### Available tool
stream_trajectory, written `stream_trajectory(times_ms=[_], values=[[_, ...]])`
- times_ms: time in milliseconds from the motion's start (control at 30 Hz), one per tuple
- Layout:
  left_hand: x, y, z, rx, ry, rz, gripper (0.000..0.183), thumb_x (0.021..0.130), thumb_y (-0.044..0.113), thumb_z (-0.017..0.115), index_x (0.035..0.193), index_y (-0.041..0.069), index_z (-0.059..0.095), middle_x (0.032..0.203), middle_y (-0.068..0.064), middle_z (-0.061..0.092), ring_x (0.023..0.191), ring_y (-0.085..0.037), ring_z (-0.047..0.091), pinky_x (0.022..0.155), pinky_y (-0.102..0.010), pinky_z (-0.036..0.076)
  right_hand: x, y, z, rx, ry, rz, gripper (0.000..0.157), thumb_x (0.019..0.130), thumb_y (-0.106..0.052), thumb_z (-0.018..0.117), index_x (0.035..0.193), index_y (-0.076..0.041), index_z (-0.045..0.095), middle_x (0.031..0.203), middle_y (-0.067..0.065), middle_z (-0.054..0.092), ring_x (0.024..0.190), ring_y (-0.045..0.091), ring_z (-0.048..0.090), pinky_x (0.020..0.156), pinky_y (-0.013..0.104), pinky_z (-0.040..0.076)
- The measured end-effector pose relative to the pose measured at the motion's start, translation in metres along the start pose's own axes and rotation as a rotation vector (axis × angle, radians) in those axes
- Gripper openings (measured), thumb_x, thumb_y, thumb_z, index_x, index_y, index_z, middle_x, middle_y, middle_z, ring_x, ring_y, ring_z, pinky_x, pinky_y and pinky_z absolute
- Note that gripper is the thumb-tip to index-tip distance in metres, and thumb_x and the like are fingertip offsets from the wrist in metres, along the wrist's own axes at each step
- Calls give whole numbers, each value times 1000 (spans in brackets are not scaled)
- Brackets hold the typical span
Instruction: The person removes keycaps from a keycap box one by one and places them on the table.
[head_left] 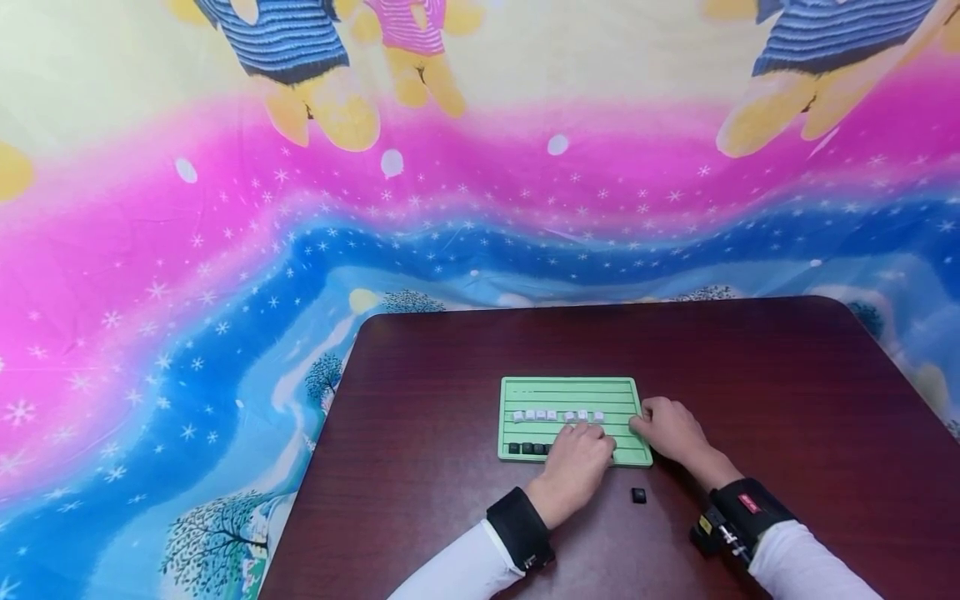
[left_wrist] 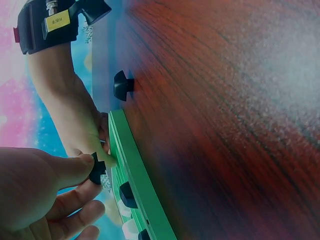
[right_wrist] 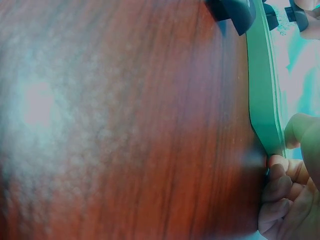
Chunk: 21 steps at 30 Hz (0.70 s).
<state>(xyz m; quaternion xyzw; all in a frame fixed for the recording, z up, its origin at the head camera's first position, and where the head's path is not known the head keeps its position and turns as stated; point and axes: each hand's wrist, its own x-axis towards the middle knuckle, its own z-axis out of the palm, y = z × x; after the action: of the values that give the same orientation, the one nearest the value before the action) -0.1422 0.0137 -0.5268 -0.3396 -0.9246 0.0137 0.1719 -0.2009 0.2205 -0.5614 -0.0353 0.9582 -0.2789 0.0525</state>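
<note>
A light green tray [head_left: 570, 386] with raised ridges lies on the table. White keycaps [head_left: 541, 415] stand in a row across its middle, and black keycaps [head_left: 527, 448] line its near left part. My left hand [head_left: 576, 467] is over the near part of the tray, pinching a black keycap [left_wrist: 97, 170] between thumb and index finger; in the head view the hand covers that keycap. My right hand [head_left: 675, 432] grips the tray's right edge, with the thumb [right_wrist: 299, 129] on its upper face and the other fingers curled at its side.
One loose black keycap [head_left: 638, 495] lies on the dark brown table [head_left: 420, 400], just in front of the tray's near right corner. A patterned cloth [head_left: 480, 192] hangs behind the table. Both wrists wear black bands.
</note>
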Motion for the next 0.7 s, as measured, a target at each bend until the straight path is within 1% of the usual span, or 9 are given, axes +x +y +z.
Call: stream_trajectory(times_ms=[233,500,700], values=[[-2,3,1,1,12,12,10,87,37,77,86,29,72,83,13,66,76,-5,61,59,-21,38,0,0,0,2,9,-5,35,89,-21,61,62,-15,38,57,-5,29,52,13,27,51,27,21],[-7,7,-3,-2,17,25,12,86,40,78,86,29,71,83,12,65,78,-6,62,62,-21,41,0,-2,-1,-1,12,4,35,88,-21,61,62,-15,39,57,-5,30,52,13,28,51,26,21],[-10,10,-2,9,16,33,12,86,40,77,84,30,70,82,13,64,78,-5,62,61,-21,38,0,-1,0,-6,12,6,35,88,-21,61,63,-14,39,58,-5,31,52,13,29,51,26,22]])
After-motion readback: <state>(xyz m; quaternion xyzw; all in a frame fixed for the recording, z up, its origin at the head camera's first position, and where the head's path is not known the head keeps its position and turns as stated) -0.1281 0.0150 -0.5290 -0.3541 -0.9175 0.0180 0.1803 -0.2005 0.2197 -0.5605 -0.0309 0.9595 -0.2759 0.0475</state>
